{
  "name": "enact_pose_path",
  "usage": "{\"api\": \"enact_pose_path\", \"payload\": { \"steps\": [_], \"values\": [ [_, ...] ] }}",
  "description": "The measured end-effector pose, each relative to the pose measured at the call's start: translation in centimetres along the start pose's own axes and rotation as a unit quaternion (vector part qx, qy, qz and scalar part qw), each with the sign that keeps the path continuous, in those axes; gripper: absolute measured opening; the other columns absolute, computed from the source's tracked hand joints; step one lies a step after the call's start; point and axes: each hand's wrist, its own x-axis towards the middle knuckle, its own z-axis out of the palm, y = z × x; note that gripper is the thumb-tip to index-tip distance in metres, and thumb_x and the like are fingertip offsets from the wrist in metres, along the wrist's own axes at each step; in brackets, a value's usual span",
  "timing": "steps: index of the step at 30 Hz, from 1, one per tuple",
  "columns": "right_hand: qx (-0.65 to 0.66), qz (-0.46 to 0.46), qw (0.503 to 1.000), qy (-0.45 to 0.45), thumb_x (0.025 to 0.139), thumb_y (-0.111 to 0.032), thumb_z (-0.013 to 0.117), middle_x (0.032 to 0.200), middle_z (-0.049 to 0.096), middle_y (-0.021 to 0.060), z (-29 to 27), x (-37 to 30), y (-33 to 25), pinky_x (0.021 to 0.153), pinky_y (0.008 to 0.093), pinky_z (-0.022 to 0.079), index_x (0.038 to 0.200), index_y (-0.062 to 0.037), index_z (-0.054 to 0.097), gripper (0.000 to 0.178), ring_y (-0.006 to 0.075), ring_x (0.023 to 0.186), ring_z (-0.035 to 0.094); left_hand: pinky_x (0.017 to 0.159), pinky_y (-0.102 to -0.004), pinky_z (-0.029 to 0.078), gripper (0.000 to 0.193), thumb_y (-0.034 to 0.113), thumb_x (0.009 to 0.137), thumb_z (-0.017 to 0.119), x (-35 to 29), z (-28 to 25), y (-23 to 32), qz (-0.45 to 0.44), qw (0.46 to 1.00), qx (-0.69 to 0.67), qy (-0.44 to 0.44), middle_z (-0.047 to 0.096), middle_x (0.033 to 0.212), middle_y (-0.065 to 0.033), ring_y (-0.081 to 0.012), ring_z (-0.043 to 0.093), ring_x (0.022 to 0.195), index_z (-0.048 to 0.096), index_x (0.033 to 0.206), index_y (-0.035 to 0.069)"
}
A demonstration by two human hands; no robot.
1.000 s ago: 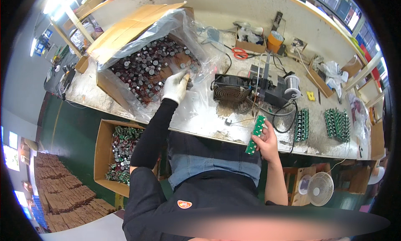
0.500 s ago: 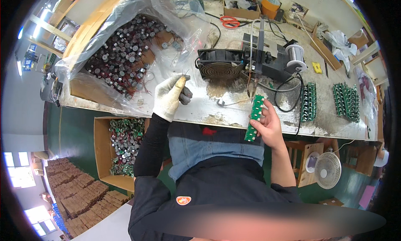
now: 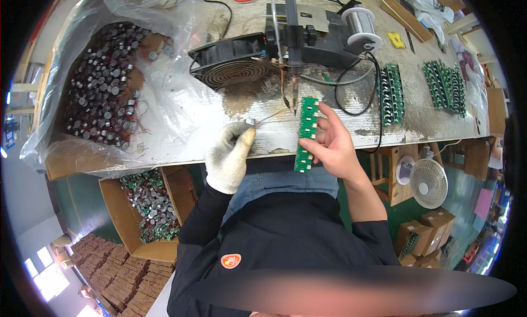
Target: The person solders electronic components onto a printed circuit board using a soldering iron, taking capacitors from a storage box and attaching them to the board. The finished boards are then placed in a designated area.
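My left hand (image 3: pixel 229 155), in a whitish glove with grey fingers, has its thumb and fingers pinched on a small silver round component with thin wires (image 3: pixel 251 122). The wires run right, toward the tip of a soldering iron (image 3: pixel 295 100) mounted upright on a bench stand. My bare right hand (image 3: pixel 334 146) grips a narrow green circuit board strip (image 3: pixel 305 135) between thumb and fingers. White connectors line the strip. Its upper end is just below the iron's tip, and I cannot tell whether they touch.
A plastic-lined box (image 3: pixel 104 92) of wired silver components stands at left. A black fan (image 3: pixel 230 67) and solder spool (image 3: pixel 362 28) flank the iron. Green board stacks (image 3: pixel 391 94) sit at right. Below the bench are a carton of parts (image 3: pixel 118 229) and a white fan (image 3: pixel 429 183).
The view has shifted. My left hand has moved right and closed on the silver component that lay on the bench. My right hand still holds the board strip near the iron.
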Motion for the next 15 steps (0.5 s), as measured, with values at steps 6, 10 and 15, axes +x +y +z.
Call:
{"api": "enact_pose_path", "payload": {
  "steps": [6, 10, 15],
  "values": [
    [0.029, 0.013, 0.999, -0.011, 0.085, 0.004, 0.061, 0.113, 0.056, 0.0166, 0.4, -0.3, -0.1, 0.051, 0.0205, 0.046, 0.145, 0.0002, 0.019, 0.073, 0.0085, 0.067, 0.058, 0.063, -0.0289, 0.044, 0.013, 0.013, 0.086, 0.063, 2.3, 1.5, -0.6, 0.139, 0.973, 0.181, -0.041, 0.06, 0.072, -0.0104, -0.0183, 0.057, 0.067, 0.065, 0.087, -0.001],
    [0.043, 0.018, 0.999, -0.01, 0.087, 0.003, 0.06, 0.112, 0.056, 0.0152, 0.4, -0.2, 0.2, 0.051, 0.0211, 0.046, 0.145, 0.0002, 0.02, 0.07, 0.0083, 0.067, 0.058, 0.066, -0.0275, 0.048, 0.014, 0.011, 0.088, 0.062, 2.1, 2.0, 0.1, 0.096, 0.987, 0.112, -0.058, 0.064, 0.076, -0.0086, -0.0143, 0.06, 0.071, 0.064, 0.089, -0.002],
    [0.035, 0.014, 0.999, -0.019, 0.086, 0.003, 0.06, 0.111, 0.056, 0.0145, 0.7, -0.6, 0.1, 0.052, 0.0211, 0.047, 0.144, 0.0012, 0.02, 0.07, 0.0087, 0.067, 0.058, 0.068, -0.0245, 0.048, 0.017, 0.013, 0.089, 0.063, 1.5, 3.0, 0.3, -0.1, 0.981, -0.112, -0.126, 0.065, 0.081, -0.0059, -0.0101, 0.06, 0.075, 0.063, 0.091, -0.004]
  ]
}}
